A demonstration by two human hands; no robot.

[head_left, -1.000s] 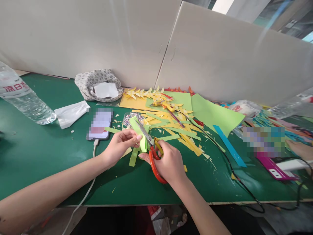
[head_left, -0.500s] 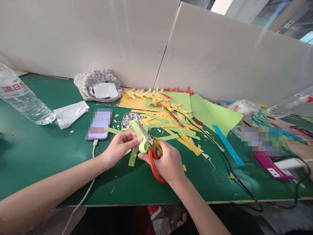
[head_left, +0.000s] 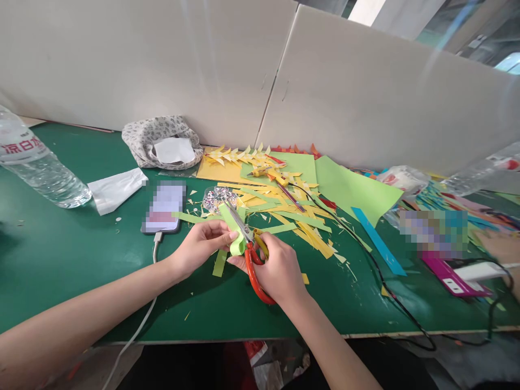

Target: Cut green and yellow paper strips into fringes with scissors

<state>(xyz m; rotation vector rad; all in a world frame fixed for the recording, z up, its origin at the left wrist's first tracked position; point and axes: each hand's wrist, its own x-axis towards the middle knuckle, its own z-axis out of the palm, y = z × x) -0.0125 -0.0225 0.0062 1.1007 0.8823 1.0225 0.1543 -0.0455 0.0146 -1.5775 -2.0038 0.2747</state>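
My left hand [head_left: 201, 245] pinches a folded strip of light green paper [head_left: 232, 227] just above the green table [head_left: 73, 260]. In my right hand [head_left: 280, 271] are red-handled scissors [head_left: 249, 259], fingers through the loops. Their metal blades run up and to the left along the strip and look closed on it. Under both hands lies a heap of yellow and green paper strips and offcuts [head_left: 284, 216].
A phone [head_left: 163, 206] on a white cable lies left of my hands, beside white tissue [head_left: 117, 189] and a water bottle [head_left: 38, 165]. A patterned cloth pouch [head_left: 162, 141] sits by the white boards. Green sheets [head_left: 353, 187], a black cable and another person's hand [head_left: 504, 249] lie at right.
The scissor blades have closed further along the green strip. Both hands and the strip have shifted slightly to the left and down. Nothing else on the table has moved.
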